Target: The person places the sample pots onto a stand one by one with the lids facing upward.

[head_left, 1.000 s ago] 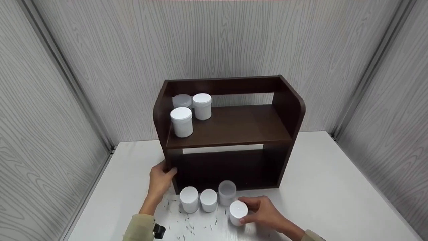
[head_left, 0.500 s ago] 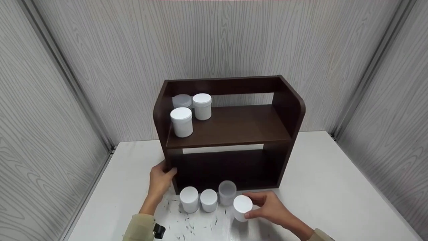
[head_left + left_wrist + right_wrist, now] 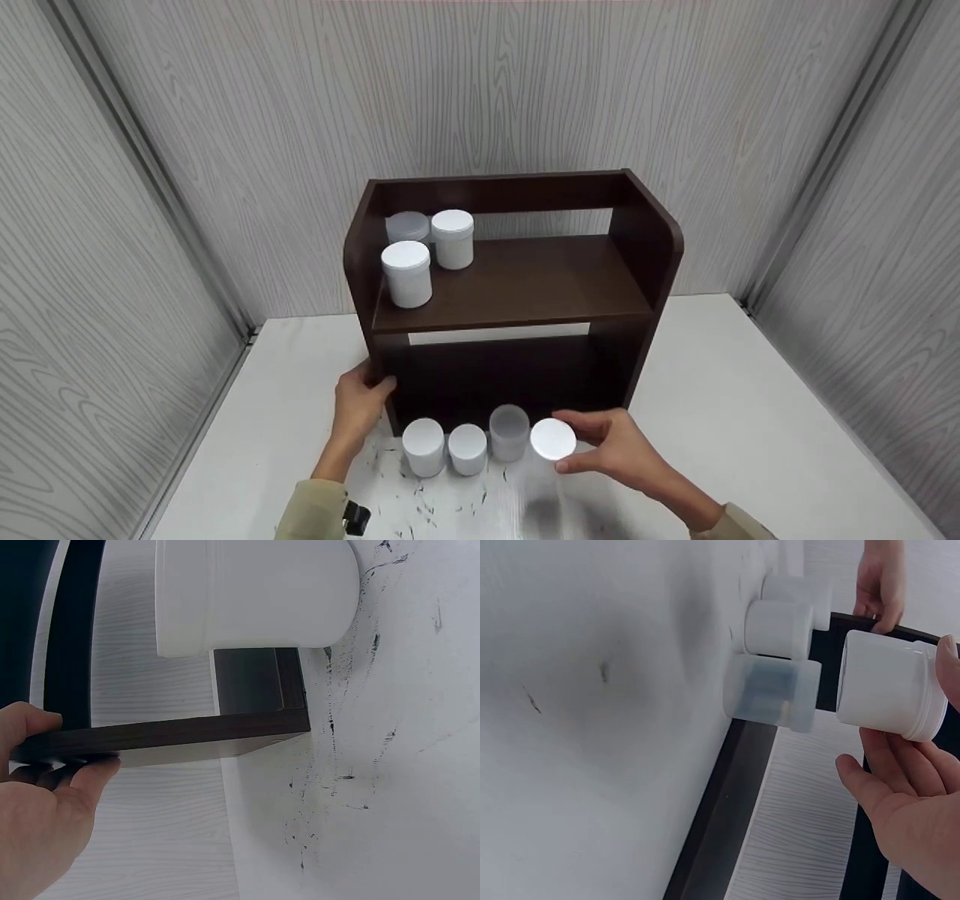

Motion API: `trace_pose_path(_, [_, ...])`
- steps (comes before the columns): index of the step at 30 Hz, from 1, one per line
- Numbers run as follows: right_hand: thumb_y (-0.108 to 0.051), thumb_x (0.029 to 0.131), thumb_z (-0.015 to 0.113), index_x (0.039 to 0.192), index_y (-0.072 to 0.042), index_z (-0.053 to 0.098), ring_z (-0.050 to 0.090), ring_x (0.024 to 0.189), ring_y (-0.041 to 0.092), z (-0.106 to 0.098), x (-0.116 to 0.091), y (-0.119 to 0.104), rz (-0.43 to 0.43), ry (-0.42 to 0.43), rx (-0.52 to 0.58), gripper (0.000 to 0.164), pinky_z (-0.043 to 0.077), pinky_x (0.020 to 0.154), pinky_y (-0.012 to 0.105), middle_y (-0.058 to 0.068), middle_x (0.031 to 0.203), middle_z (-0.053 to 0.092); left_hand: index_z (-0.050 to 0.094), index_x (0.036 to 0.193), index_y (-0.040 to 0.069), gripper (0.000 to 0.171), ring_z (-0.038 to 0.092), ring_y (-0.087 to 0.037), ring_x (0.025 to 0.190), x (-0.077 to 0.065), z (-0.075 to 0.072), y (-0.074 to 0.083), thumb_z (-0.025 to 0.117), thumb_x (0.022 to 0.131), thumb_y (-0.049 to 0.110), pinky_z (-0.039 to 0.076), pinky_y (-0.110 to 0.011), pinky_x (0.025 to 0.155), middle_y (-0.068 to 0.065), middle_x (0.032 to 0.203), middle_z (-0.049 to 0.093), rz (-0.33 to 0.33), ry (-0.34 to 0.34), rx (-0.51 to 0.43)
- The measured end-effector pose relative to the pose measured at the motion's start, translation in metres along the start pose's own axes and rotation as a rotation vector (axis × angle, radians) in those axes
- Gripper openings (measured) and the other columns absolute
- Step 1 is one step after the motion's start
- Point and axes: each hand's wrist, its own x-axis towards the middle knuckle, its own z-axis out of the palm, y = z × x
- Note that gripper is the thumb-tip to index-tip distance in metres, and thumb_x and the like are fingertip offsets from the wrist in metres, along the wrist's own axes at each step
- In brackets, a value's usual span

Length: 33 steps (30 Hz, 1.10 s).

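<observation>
My right hand point(image 3: 624, 452) holds a white lidded jar point(image 3: 553, 440) between thumb and fingers, lifted off the table in front of the shelf. In the right wrist view that jar point(image 3: 885, 682) is upright relative to the others and apart from them. My left hand point(image 3: 360, 405) grips the left side panel of the dark brown two-tier shelf point(image 3: 517, 277), its thumb on the front edge. Beside the shelf's foot stand a white jar point(image 3: 424, 448), a smaller white jar point(image 3: 468, 450) and a translucent jar point(image 3: 510, 433) in a row on the table.
On the upper shelf's left end stand a front white jar point(image 3: 407, 274), another white jar point(image 3: 454, 238) and a translucent-lidded jar point(image 3: 409, 226) behind them. The white table point(image 3: 720, 390) bears dark scuff marks near the front. Grey wood-grain walls point(image 3: 480, 90) surround it.
My right hand has raised the white jar from beside the table row, moving it up, right and toward the shelf. My left hand has stayed on the shelf's side panel.
</observation>
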Motion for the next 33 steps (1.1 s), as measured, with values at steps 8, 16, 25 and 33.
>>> trace_pose_path(8, [-0.005,0.076,0.094,0.138,0.011,0.062,0.064,0.126,0.037,-0.005,-0.001,-0.016,0.018,0.021,0.013,0.071,0.058,0.096,0.032,0.024,0.137,0.065,0.052,0.148,-0.009,0.053,0.065,-0.039,0.123,-0.001,0.000,0.001,0.065,0.099,0.008,0.055,-0.047,0.103,-0.027,0.134,0.065,0.006,-0.016,0.008])
trace_pose_path(16, [-0.005,0.077,0.094,0.138,0.012,0.062,0.065,0.125,0.036,-0.009,0.000,-0.035,0.013,0.024,0.002,0.071,0.060,0.092,0.033,0.025,0.134,0.067,0.054,0.147,-0.010,0.052,0.065,-0.039,0.123,0.000,0.001,0.001,0.065,0.099,0.006,0.054,-0.047,0.103,-0.029,0.134,0.065,0.011,-0.009,-0.008])
trace_pose_path(25, [-0.004,0.077,0.094,0.139,0.012,0.061,0.066,0.123,0.033,-0.007,0.002,-0.064,0.026,0.005,0.035,0.072,0.061,0.091,0.036,0.025,0.135,0.066,0.053,0.147,-0.010,0.053,0.064,-0.041,0.125,-0.001,0.000,0.000,0.065,0.098,0.005,0.054,-0.048,0.103,-0.029,0.134,0.065,0.012,-0.007,-0.017])
trace_pose_path(33, [-0.004,0.077,0.093,0.138,0.013,0.061,0.064,0.126,0.034,-0.007,0.004,-0.080,-0.003,0.003,0.019,0.071,0.058,0.096,0.035,0.024,0.135,0.066,0.052,0.147,-0.011,0.053,0.064,-0.040,0.124,-0.001,-0.001,0.001,0.065,0.099,0.007,0.054,-0.048,0.103,-0.029,0.134,0.065,0.016,-0.018,-0.019])
